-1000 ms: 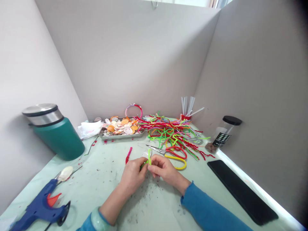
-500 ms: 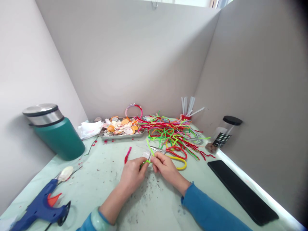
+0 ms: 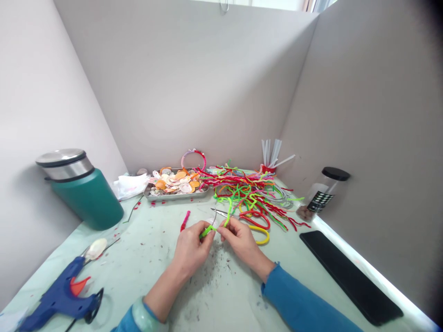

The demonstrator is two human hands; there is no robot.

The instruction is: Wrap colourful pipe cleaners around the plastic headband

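Observation:
Between thumb and fingers, my left hand (image 3: pixel 193 246) pinches a bright green pipe cleaner (image 3: pixel 206 231) wound around a thin grey wire-like strand (image 3: pixel 215 216) that curves upward. My right hand (image 3: pixel 240 240) pinches the same pipe cleaner beside it, and a loose green length stands up above those fingers. The two hands nearly meet over the table. Just behind them lie scissors (image 3: pixel 255 220) with a red and a yellow handle. A short magenta pipe cleaner piece (image 3: pixel 185 221) rests behind my left hand. My fingers hide part of the winding.
A metal tray (image 3: pixel 176 197) of shells and a heap of pipe cleaners (image 3: pixel 249 184) lie at the back. On the left are a green bottle (image 3: pixel 86 198) and a blue glue gun (image 3: pixel 58 295). A clear jar (image 3: pixel 320 198) and a black slab (image 3: pixel 349 276) lie right.
The loose green end has swung to the right, now rising above my right hand. More green winding shows at my left fingers. Both hands stay in nearly the same place.

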